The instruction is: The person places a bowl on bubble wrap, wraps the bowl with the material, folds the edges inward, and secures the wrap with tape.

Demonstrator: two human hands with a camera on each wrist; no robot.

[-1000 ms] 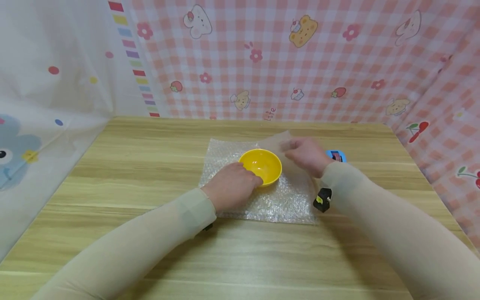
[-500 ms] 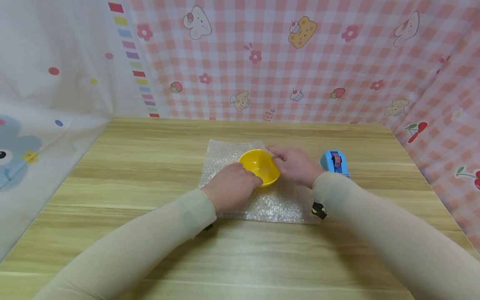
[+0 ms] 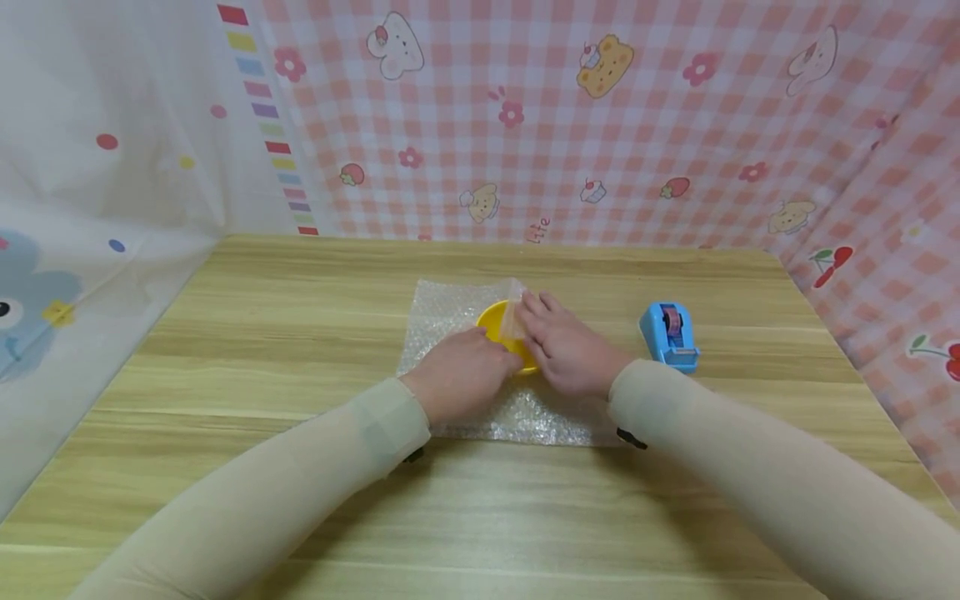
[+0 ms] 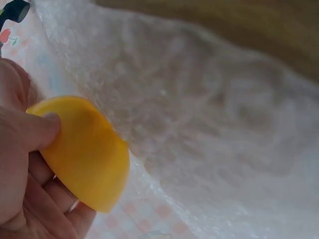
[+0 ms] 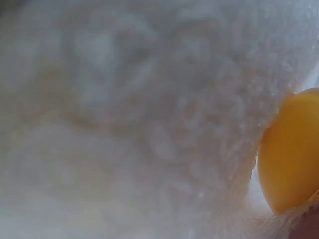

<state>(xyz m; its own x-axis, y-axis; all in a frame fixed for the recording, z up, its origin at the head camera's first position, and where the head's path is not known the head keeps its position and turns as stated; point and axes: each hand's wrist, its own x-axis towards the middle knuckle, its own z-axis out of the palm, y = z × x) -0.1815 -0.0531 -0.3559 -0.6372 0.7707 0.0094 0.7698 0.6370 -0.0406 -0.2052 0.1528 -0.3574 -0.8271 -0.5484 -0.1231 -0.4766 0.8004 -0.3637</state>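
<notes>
A yellow bowl point(image 3: 492, 320) stands on a sheet of bubble wrap point(image 3: 442, 310). My left hand point(image 3: 463, 372) grips the bowl's near left rim. In the left wrist view, the thumb lies on one side of the bowl point(image 4: 89, 154) and fingers on the other. My right hand point(image 3: 572, 348) lies over the bowl's right side with its fingers extended, pressing a folded-up edge of the wrap onto it. Much of the bowl is hidden by both hands. In the right wrist view the bowl point(image 5: 291, 154) shows past blurred bubble wrap point(image 5: 164, 119).
A blue tape dispenser point(image 3: 670, 340) with a roll of tape stands to the right of the right hand. All lies on a wood-grain table point(image 3: 247, 333), with a pink checked curtain point(image 3: 450, 100) behind it.
My right hand has moved left, bringing the right edge of the bubble wrap over the bowl, and its fingers have straightened. The tape dispenser has come into full view. The left hand has kept its grip.
</notes>
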